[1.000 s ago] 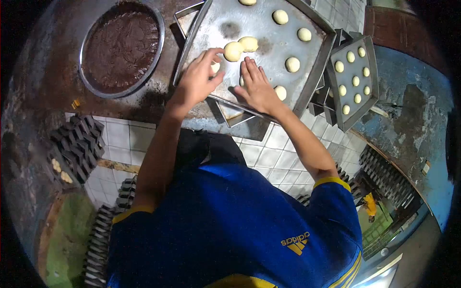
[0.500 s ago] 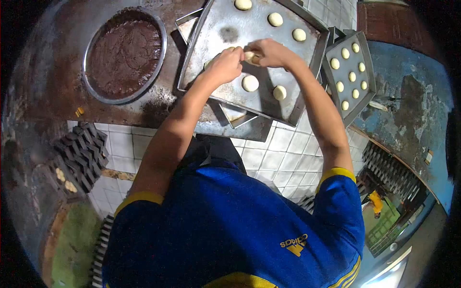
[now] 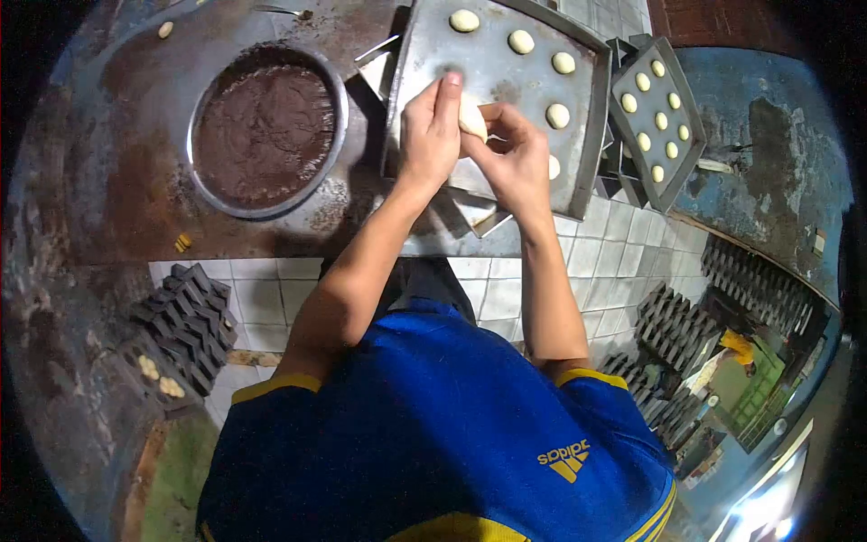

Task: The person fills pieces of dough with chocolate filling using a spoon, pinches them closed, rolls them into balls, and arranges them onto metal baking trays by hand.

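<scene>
A pale piece of dough (image 3: 471,119) is held between my two hands above the large metal baking tray (image 3: 492,74). My left hand (image 3: 432,131) is closed against its left side, thumb pointing up. With bent fingers and thumb, my right hand (image 3: 515,152) grips its lower right side. On the tray sit several round dough balls, among them one at the far edge (image 3: 464,21) and one on the right (image 3: 558,116). Part of the tray's near left is hidden behind my hands.
Left of the tray stands a round metal pan (image 3: 341,135) of dark brown filling (image 3: 262,135). A smaller tray (image 3: 673,185) with several dough balls is at the right. A small dough piece (image 3: 165,30) and a metal utensil (image 3: 280,10) lie on the far left of the table.
My right hand has come down and toward me, and the dough piece between my hands now shows more plainly. The view has shifted, with the pan appearing further right.
</scene>
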Demonstrator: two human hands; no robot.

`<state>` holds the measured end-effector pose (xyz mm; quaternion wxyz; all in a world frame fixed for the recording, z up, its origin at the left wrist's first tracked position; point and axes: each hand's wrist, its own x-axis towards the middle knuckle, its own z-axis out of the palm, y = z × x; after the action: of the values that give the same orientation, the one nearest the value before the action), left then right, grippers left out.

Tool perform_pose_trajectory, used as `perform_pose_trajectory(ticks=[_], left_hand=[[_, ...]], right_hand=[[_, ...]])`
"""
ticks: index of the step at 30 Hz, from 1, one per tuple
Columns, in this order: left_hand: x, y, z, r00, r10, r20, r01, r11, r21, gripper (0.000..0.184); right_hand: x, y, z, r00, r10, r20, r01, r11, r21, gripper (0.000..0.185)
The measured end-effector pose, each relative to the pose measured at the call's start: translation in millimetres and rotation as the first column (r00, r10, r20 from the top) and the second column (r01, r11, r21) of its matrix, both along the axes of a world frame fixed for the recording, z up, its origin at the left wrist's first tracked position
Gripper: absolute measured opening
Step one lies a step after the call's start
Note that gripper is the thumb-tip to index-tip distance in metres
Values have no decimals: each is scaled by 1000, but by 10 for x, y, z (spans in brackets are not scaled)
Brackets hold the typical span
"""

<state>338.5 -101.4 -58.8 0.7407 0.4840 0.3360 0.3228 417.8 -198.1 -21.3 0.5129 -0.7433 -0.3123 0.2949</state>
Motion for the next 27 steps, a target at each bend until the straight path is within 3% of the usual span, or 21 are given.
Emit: perform_pose_trajectory(ticks=[2,4,8,10,11,12,14,16,17,18,19,20,22,23,24,25,27], left_hand=[[-219,165,53,996,89,25,-91,989,118,53],[-492,323,219,983,180,21,-181,967,180,56],[-961,571,360,971,218,103,-237,941,241,62],[-1223,687,515,960,231,158,-213,969,-124,59],[-1365,759,521,933,201,300,-135,965,-226,58],[-1530,812,517,884,181,432,-39,948,-317,57],[-1813,933,465,897,119,425,-6,966,-260,53],[-2019,1033,414,977,74,201,-63,996,-60,52],[-2142,1099,355,977,89,196,-68,992,-109,50],[-2246,1123,479,945,183,272,-109,958,-266,48],[-2336,1171,502,944,118,307,-32,962,-271,47],[-2434,1215,491,938,51,343,48,960,-275,46],[-2650,1153,-14,954,-221,203,215,975,53,31],[-2751,1100,-249,960,-269,70,245,937,251,34],[-2846,977,-368,965,-261,8,223,841,493,42],[-2864,964,-201,940,-333,82,302,918,258,51],[-2981,973,-353,940,-340,-17,329,895,300,47]], right_hand=[[-185,130,24,980,137,-144,-108,975,192,30],[-520,334,309,942,135,-306,-26,942,335,26],[-1119,886,185,990,-142,-4,137,945,297,21],[-1378,1081,317,991,-127,-50,137,922,362,21],[-1494,1179,388,989,-110,-99,142,898,417,22],[-1555,1233,442,985,-141,-104,169,921,351,25],[-1600,1296,447,982,-88,-169,140,935,327,26],[-1752,1378,527,983,-36,-179,94,940,328,28],[-1835,1389,602,927,57,-371,58,954,293,30],[-1915,1412,678,824,135,-550,18,965,263,32],[-1912,1390,682,830,155,-535,-86,985,152,35],[-1968,1380,698,827,149,-543,-81,986,147,35],[-2066,1317,738,823,267,-502,-236,964,125,37],[-2049,1295,622,917,363,-163,-354,932,81,36],[-2043,1284,603,925,374,75,-364,924,-120,35],[-2033,1257,439,955,293,39,-282,944,-169,37],[-1946,1102,-287,985,171,-30,-172,941,-291,43]])
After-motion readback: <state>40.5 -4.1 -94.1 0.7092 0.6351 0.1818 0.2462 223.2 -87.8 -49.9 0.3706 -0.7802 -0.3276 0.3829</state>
